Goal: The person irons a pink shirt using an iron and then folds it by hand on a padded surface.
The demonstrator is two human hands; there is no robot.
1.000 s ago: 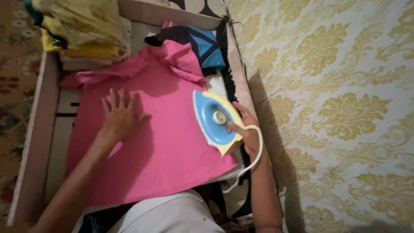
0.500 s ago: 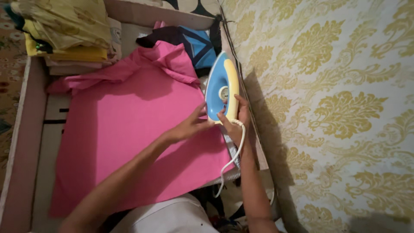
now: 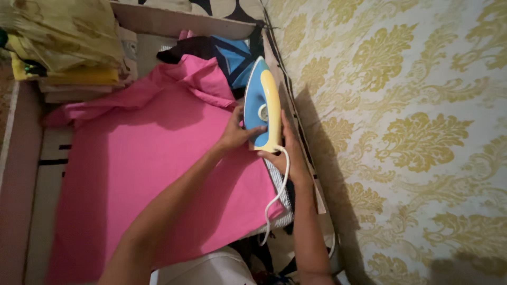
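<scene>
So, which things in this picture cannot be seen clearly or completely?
- Soleplate of the iron: head view, it faces away from the camera.
- Dial setting on the iron: too small, partly under the left hand.
- Palm of the right hand: hidden behind the iron.
- Folded yellow clothes: cut off by the top and left edges.
- White cord: its end is lost in dark below the pink cloth.

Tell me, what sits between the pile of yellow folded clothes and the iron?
In the head view, between the yellow folded clothes and the iron lies the bunched top of the pink garment, with a black and blue cloth behind it.
</scene>
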